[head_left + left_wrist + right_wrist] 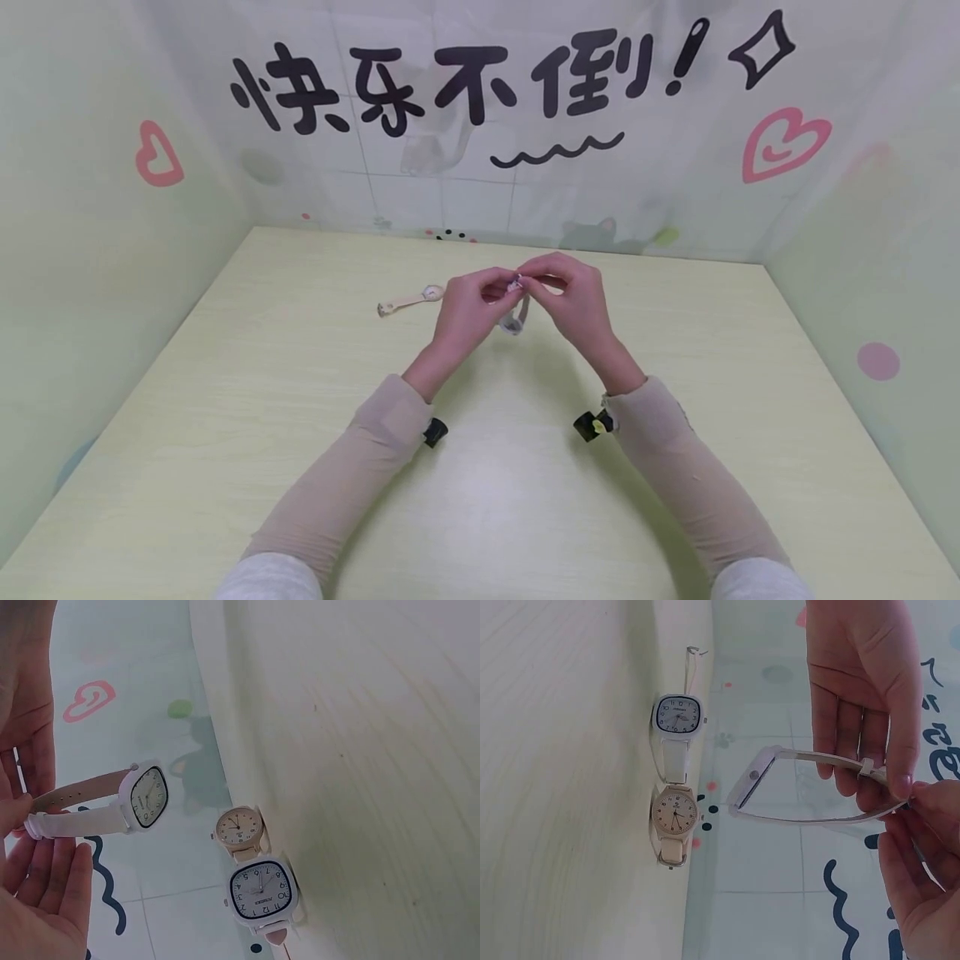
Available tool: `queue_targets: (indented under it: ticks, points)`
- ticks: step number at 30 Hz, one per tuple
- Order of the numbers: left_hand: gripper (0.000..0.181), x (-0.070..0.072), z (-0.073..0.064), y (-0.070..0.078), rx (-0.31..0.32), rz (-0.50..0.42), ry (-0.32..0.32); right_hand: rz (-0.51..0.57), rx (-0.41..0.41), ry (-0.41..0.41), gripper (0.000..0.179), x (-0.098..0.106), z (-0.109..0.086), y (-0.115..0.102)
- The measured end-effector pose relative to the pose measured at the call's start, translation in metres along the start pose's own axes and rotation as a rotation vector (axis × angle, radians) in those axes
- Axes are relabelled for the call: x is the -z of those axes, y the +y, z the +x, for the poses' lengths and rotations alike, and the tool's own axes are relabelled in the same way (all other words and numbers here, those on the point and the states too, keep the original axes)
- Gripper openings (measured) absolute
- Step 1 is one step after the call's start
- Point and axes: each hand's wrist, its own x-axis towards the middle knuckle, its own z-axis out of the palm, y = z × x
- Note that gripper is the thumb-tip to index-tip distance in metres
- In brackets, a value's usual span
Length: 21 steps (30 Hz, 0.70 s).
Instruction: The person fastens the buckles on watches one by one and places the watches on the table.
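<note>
A white wristwatch (512,325) with a squarish dial hangs in a loop below both hands. My left hand (468,310) pinches its pale strap, seen near the small keeper loop (867,766) in the right wrist view. Meeting it from the other side, my right hand (573,296) pinches the strap ends too. The fingertips overlap there, so exactly how the ends fit together is hidden. In the left wrist view, the held watch's dial (150,798) faces the camera. Both hands are raised above the table.
On the pale table (480,500), left of the hands, lie a white square watch (262,891) and a beige round watch (239,827), end to end. A printed backdrop (450,192) stands behind the table. Dark wrist cameras (435,432) hang under the sleeves.
</note>
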Motion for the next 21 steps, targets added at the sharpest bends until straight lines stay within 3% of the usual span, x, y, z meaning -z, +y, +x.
queue_targets:
  ticks: [21]
  points:
    - [0.022,-0.0028,-0.0022,0.0008,0.016,0.123,-0.002,0.025,0.019,0.065,0.011,-0.0025,-0.0017,0.0]
